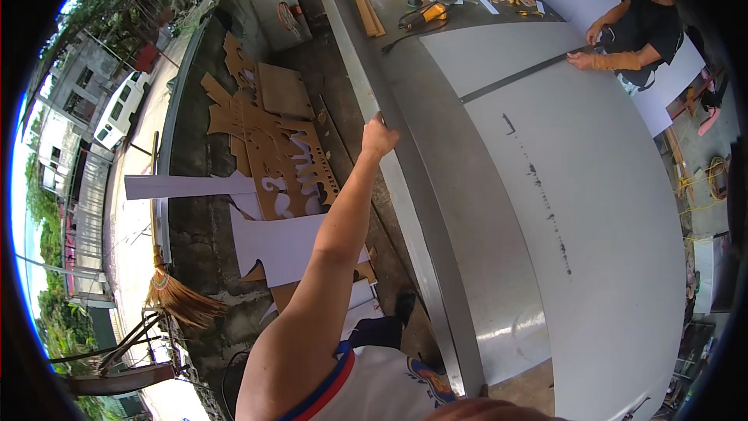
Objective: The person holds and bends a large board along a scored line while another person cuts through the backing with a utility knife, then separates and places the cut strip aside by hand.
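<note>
My left hand (379, 138) reaches out along a straight arm and closes over a long grey metal bar (427, 214). The bar runs lengthwise at the left side of the worktable. Beside it lies a wide, pale grey sheet (615, 265) with a broken line of dark smudges down its middle. Across the sheet's far part rests a dark, narrow flat bar (514, 80), its right end held by a co-worker's hands (580, 60). My right hand is out of the picture; only a blurred skin-toned patch shows at the lower edge.
A yellow-and-black corded power tool (425, 15) lies at the table's far end, near bottles, boxes and small tools. On the left, brown cut-out panels (284, 148) and white sheets (280, 245) lean by a low wall. A straw broom (179, 296) stands beyond them.
</note>
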`<act>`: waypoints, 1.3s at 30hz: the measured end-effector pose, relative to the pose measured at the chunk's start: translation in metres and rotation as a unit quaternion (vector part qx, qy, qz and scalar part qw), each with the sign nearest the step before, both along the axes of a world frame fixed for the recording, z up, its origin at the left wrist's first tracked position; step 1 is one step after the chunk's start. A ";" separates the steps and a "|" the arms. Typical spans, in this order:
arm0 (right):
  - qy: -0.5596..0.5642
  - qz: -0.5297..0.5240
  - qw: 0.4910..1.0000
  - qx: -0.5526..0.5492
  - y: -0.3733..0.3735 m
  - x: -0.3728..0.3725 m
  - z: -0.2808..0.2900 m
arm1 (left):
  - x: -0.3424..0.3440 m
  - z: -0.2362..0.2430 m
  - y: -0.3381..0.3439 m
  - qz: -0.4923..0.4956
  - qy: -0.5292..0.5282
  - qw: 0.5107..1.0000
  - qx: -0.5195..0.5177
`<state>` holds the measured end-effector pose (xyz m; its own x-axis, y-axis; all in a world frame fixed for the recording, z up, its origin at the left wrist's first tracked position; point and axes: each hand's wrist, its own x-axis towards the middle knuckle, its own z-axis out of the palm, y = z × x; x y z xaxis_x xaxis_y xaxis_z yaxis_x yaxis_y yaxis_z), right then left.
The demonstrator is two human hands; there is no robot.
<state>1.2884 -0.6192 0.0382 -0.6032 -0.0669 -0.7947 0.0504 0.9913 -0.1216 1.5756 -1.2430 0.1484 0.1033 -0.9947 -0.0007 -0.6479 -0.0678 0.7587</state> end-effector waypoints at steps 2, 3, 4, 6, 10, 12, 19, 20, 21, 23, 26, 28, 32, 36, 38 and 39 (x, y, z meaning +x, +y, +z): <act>-0.016 0.000 1.000 -0.007 -0.004 0.001 -0.002 | 0.004 -0.008 -0.004 0.007 0.003 1.000 -0.009; -0.025 0.002 1.000 -0.010 -0.006 0.002 -0.003 | 0.006 -0.011 -0.005 0.015 0.003 1.000 -0.016; -0.031 -0.001 0.999 -0.011 -0.005 0.001 -0.003 | 0.004 -0.017 -0.006 0.012 0.007 1.000 -0.015; -0.045 -0.005 0.999 -0.012 -0.002 0.005 -0.002 | 0.002 -0.029 -0.005 0.026 0.046 0.998 -0.038; -0.048 -0.022 0.999 -0.005 -0.047 0.020 0.022 | 0.006 -0.050 -0.005 0.046 0.027 0.998 -0.036; -0.054 -0.122 0.978 -0.163 -0.014 0.012 -0.028 | -0.014 -0.040 -0.002 0.034 0.027 0.999 -0.023; -0.011 -0.145 0.966 -0.213 -0.047 0.031 -0.005 | -0.015 -0.030 0.009 0.109 0.024 0.993 0.038; 0.013 -0.157 0.960 -0.232 -0.050 0.036 -0.005 | -0.009 -0.034 0.008 0.108 0.020 0.993 0.039; 0.010 -0.158 0.960 -0.230 -0.053 0.041 -0.003 | -0.001 -0.040 0.006 0.108 0.037 0.992 0.050; 0.041 -0.156 0.948 -0.275 -0.067 0.049 0.014 | 0.005 -0.044 0.006 0.113 0.078 0.988 0.065; 0.081 -0.100 0.961 -0.243 -0.065 0.045 0.015 | -0.002 -0.038 0.012 0.123 0.147 0.976 0.099; 0.081 -0.101 0.961 -0.244 -0.065 0.046 0.017 | -0.002 -0.045 0.014 0.144 0.117 0.978 0.100; 0.105 -0.108 0.952 -0.267 -0.060 0.048 0.008 | 0.000 -0.048 0.015 0.158 0.106 0.974 0.126; 0.100 -0.111 0.952 -0.268 -0.062 0.045 0.008 | 0.001 -0.055 0.014 0.171 0.098 0.976 0.095; 0.067 -0.095 0.964 -0.237 -0.059 0.039 0.006 | 0.001 -0.060 0.012 0.170 0.103 0.976 0.092; 0.070 -0.096 0.964 -0.240 -0.059 0.040 0.005 | 0.003 -0.062 0.012 0.172 0.106 0.975 0.091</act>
